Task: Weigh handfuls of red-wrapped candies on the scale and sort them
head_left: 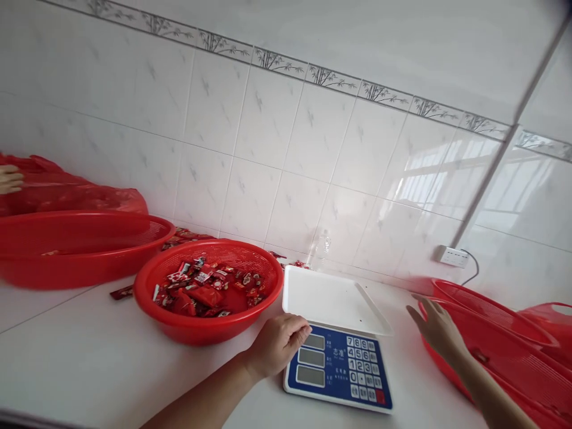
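My left hand [281,344] is closed with its fingers curled, above the left edge of a blue-and-white electronic scale [336,390]; whatever may be inside it is hidden. Behind the keypad lies the scale's white tray [324,298], with a few tiny dark specks on it. To the left stands a round red basket [201,332] holding many small red-wrapped packets [208,292]. My right hand [435,325] is open, fingers spread, over the near-left rim of a red basket [451,369] on the right. A few small dark pieces are inside that basket.
Another red basket [80,271] stands at far left, with a red plastic bag [89,193] behind it and another person's hand [9,180] at the bag. A clear bottle [322,247] stands by the tiled wall. A power strip [453,256] with a cable is at right.
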